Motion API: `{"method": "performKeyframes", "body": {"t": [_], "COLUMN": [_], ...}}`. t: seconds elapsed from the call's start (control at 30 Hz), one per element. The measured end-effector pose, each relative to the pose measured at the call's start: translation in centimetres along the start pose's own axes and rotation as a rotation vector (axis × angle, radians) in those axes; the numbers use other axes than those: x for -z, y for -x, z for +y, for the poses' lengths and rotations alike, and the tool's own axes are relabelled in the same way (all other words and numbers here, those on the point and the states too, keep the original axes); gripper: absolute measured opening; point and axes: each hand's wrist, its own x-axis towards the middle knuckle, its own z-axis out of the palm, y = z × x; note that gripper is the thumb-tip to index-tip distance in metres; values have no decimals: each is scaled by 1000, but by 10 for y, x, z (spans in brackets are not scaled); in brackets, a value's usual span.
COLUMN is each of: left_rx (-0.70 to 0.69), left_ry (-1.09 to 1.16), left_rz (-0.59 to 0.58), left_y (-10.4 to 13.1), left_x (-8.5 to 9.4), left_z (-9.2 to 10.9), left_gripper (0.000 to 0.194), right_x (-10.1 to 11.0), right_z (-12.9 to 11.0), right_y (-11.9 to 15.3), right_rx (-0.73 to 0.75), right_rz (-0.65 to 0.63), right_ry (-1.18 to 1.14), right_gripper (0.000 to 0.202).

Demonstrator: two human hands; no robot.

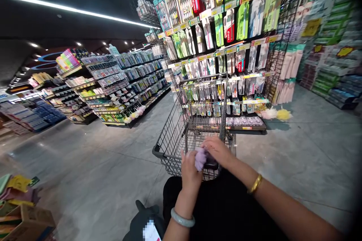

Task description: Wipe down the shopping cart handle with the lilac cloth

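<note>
A small ruffled lavender bath puff (200, 159) is held above the near end of a black wire shopping cart (169, 135). My left hand (190, 167), with a pale bangle at the wrist, grips it from the left with closed fingers. From the right, my right hand (217, 151), a gold bangle (255, 183) on its forearm, reaches over with bent fingers against the puff's upper edge. Its fingertips are partly hidden, so the exact grip is unclear. The dark cart handle lies just below and behind both hands.
Ahead of the cart stands a rack of toothbrush packs (229, 26). Pink and yellow puffs (283, 114) hang at its lower right corner. Stocked shelves (104, 79) fill the left. A cardboard box (35, 218) sits lower left, and a dark bag (141, 220) is beside my leg.
</note>
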Motion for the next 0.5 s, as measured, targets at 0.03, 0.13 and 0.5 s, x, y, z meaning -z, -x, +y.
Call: {"method": "performKeyframes", "body": {"t": [0.03, 0.13, 0.5], "left_rx": [46, 54, -190], "left_ry": [-28, -42, 24], "left_rz": [84, 117, 14], "left_y": [1, 3, 30], "left_x": [2, 6, 2], "left_z": [-8, -17, 36], "left_gripper": [43, 41, 55], "right_x": [-6, -16, -8], "right_z": [-10, -25, -8], "right_y": [7, 18, 28], "right_rx": [-1, -12, 13], "right_rz": [-16, -24, -2], "right_ry": [33, 128, -3], "right_gripper": [44, 42, 44]}}
